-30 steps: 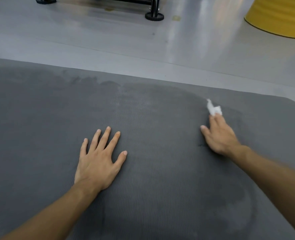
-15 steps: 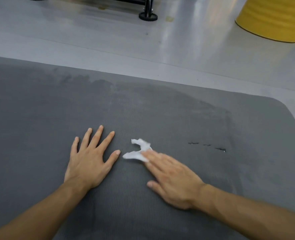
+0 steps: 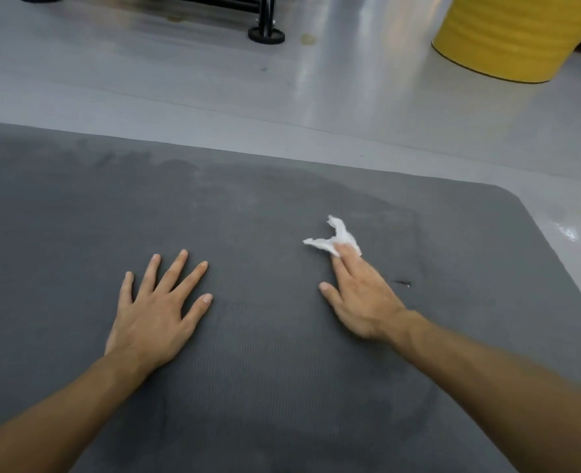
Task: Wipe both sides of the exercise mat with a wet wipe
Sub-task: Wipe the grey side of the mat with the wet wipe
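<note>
A dark grey exercise mat (image 3: 77, 216) lies flat on the floor and fills most of the view, with darker damp patches across its middle. My left hand (image 3: 156, 308) rests flat on the mat, fingers spread and straight. To its right, my right hand (image 3: 360, 295) presses a crumpled white wet wipe (image 3: 336, 238) onto the mat with straight fingers; part of the wipe sticks out beyond the fingertips. A small dark mark (image 3: 403, 283) shows on the mat just right of that hand.
Glossy grey floor (image 3: 282, 107) runs beyond the mat's far edge and past its rounded right corner. A yellow ribbed barrel (image 3: 510, 32) stands at the back right. A black frame foot (image 3: 266, 34) stands at the back centre.
My right hand swept the wipe left to beside my left hand, then back to the right and a little farther away. My left hand stayed flat in place.
</note>
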Motion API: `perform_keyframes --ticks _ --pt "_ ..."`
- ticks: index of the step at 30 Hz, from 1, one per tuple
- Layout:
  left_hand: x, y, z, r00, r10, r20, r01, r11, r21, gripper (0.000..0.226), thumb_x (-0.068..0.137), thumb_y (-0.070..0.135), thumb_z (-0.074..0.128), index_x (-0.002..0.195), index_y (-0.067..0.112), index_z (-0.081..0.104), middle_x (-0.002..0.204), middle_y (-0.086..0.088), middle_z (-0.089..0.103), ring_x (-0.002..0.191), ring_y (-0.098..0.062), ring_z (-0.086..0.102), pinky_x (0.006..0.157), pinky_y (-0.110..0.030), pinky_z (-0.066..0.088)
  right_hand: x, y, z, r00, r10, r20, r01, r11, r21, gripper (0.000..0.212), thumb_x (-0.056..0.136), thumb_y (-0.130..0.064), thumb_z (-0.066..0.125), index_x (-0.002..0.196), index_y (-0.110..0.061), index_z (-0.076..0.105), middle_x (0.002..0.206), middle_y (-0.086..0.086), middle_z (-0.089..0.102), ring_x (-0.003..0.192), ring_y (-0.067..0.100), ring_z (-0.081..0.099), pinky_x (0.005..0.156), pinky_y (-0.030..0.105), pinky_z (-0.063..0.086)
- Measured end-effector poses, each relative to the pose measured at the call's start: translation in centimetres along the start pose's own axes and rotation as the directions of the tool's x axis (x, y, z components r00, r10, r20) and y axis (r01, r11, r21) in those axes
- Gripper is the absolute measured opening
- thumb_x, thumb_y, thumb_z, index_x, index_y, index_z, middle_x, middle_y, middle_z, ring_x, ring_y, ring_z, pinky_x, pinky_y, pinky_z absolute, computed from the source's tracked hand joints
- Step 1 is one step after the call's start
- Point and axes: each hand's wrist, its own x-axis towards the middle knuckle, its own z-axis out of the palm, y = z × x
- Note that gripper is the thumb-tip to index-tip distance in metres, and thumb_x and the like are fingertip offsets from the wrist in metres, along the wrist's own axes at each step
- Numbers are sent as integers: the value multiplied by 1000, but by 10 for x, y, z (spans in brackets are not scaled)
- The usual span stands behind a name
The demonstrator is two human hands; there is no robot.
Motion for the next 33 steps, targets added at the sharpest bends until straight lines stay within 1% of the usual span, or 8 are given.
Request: perform_keyframes --ticks 5,10,12,15,18,22,28,33 --pt "-4 5 -2 999 -33 10 33 999 -28 71 91 74 -5 158 52 4 169 18 -6 157 -15 -8 126 -51 -1 -51 -103 8 936 -277 218 284 959 1 71 105 -50 34 159 -5 22 170 6 2 156 14 -10 127 34 -5" --pt "-25 9 1 999 -37 2 37 999 -28 70 94 68 0 160 47 12 170 14 2 158 -15 0 126 -49 6 -107 -134 22 892 -377 249 411 907 -98 71 105 -55 28 157 -6 30 170 3 3 156 14 -9 126 36 -1" --pt "-34 12 1 1000 -23 11 23 999 -26 70 94 67 1 160 47 12 170 14 2 158 -16 -1 126 -49 3 -112 -117 15 944 -251 216 278 955 -103 71 103 -55 27 158 -10 27 170 3 9 157 15 -1 127 37 4" --pt "-46 18 2 1000 4 18 -4 999 -42 69 94 67 1 160 48 11 170 15 2 158 -19 -3 125 -52 -2 -108 -74 0 980 130 152 -119 990 -77 73 100 -56 24 162 -19 11 169 4 15 156 20 9 126 33 5" --pt "-55 25 2 999 9 38 -7 999 -46 65 97 62 -1 160 48 3 170 14 -6 158 -20 -9 125 -54 -5 -112 -36 -11 870 460 174 -443 887 -131 71 105 -53 23 162 -11 10 169 8 11 156 23 5 126 36 7" --pt "-72 57 2 994 -89 67 94 993 -75 59 104 53 8 161 44 -4 170 10 -13 157 -23 -15 124 -57 -7 -121 -42 -11 750 642 160 -640 765 -69 74 105 -52 24 161 -7 5 169 8 4 156 23 2 126 39 11" --pt "-88 75 5 994 -88 72 95 990 -103 60 104 56 10 161 41 -4 170 9 -13 157 -25 -15 123 -59 -8 -132 -158 9 924 262 279 -267 963 -23 87 96 -61 10 160 -3 10 170 11 -4 156 23 -11 127 35 -3" --pt "-86 70 -1 987 -46 155 60 994 -87 65 104 57 25 161 42 -5 169 7 -19 155 -28 -20 122 -61 -8 -185 -221 -10 862 -83 501 110 994 -25 83 97 -60 17 161 -9 10 170 0 -9 155 15 -12 125 36 2"
